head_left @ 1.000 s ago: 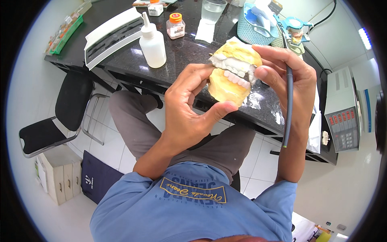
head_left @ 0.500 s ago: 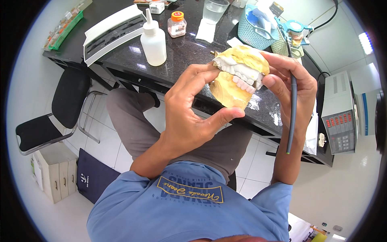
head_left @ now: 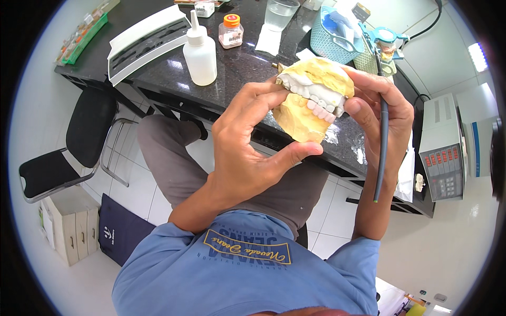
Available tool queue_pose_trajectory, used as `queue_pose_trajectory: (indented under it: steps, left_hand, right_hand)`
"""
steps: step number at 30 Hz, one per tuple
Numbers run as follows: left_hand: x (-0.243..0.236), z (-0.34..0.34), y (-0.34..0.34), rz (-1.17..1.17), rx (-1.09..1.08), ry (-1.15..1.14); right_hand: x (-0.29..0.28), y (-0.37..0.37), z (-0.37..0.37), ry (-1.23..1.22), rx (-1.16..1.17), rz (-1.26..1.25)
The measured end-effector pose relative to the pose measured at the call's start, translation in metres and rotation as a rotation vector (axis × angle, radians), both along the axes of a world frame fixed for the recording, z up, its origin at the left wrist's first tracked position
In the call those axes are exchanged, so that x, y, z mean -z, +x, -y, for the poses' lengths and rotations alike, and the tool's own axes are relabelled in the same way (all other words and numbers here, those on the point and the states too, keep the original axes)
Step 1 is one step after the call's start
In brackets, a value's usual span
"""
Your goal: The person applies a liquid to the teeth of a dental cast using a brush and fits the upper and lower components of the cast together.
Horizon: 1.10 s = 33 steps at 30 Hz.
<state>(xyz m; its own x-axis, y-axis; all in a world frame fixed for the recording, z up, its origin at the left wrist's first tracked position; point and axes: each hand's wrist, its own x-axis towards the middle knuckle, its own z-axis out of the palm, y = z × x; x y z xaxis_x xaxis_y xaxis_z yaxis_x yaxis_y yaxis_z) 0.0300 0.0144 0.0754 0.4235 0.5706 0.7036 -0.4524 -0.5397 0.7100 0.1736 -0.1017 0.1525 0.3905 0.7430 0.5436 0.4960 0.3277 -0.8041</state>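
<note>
Gripped by left hand (head_left: 245, 134) and right hand (head_left: 399, 113), the dental model (head_left: 299, 118) hovers above table edge (head_left: 182, 97), apart from bottle (head_left: 201, 63).

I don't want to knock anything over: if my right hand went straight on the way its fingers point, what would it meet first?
The yellow-and-white upper cast: the right hand's fingers appear to touch its edge, though exact depth is unclear.

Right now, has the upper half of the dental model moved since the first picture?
Yes: against the orange-lidded jar, the upper half has shifted slightly down and right in view, closer to the lower half.
</note>
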Motion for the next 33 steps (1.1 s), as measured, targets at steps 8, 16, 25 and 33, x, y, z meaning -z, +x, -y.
queue_pose_trajectory:
  steps: [8, 16, 25, 33]
  left_hand:
    - [-0.0049, -0.0001, -0.0037, -0.083, 0.12, -0.086]
    - [-0.0047, 0.0042, -0.0025, -0.003, 0.228, -0.258]
    - [-0.0055, 0.0046, -0.0041, -0.02, 0.284, -0.3]
    - [-0.0015, 0.0046, -0.0043, 0.004, 0.385, -0.396]
  right_hand:
    - [-0.0049, -0.0018, 0.0017, -0.088, 0.094, 0.063]
    - [-0.0019, -0.0024, -0.0011, -0.084, 0.127, 0.1]
    - [-0.003, -0.0014, 0.0032, -0.143, 0.135, 0.222]
    - [-0.006, -0.0032, 0.0035, -0.145, 0.144, 0.236]
